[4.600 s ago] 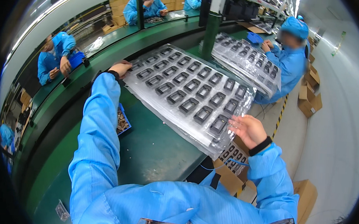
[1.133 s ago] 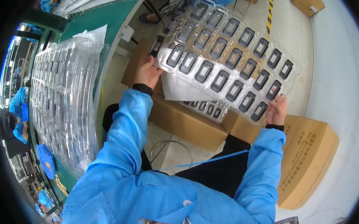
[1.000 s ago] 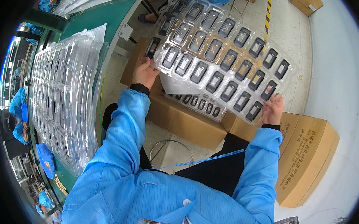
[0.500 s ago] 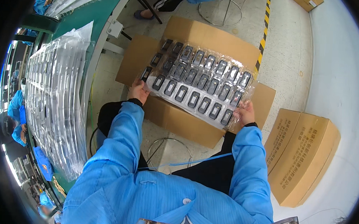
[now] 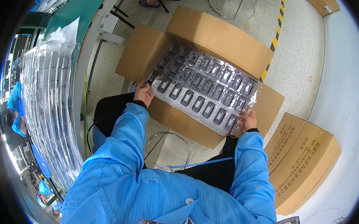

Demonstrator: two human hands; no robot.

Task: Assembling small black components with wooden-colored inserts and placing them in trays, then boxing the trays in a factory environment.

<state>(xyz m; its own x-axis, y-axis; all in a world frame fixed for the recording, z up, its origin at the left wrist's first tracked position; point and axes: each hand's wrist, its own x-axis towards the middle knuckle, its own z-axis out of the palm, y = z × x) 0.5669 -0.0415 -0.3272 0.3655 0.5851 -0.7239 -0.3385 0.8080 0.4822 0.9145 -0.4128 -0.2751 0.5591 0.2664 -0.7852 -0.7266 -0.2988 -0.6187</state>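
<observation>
A clear plastic blister tray point(image 5: 180, 104) spans the opening of a cardboard box point(image 5: 187, 126). Rows of small dark oblong devices point(image 5: 187, 98) with rounded ends sit in its pockets. My left hand point(image 5: 144, 94) grips the tray's near left corner, thumb over the rim. At the near right corner, my right hand point(image 5: 248, 119) has its fingers closed on the tray's edge. The tray slants down slightly toward the right. Whatever lies beneath it in the box is hidden.
The box's far flap point(image 5: 220, 31), left flap point(image 5: 141, 53) and right flap point(image 5: 271, 106) stick outward. A green-topped table point(image 5: 77, 11) on the left bears stacked clear trays point(image 5: 47, 80). A closed carton point(image 5: 302, 163) stands at right. A stool ring point(image 5: 169, 152) is below me.
The tray has moved down into the box opening, its far edge now inside the far flap's fold. Both hands keep their grip. My view has shifted a little.
</observation>
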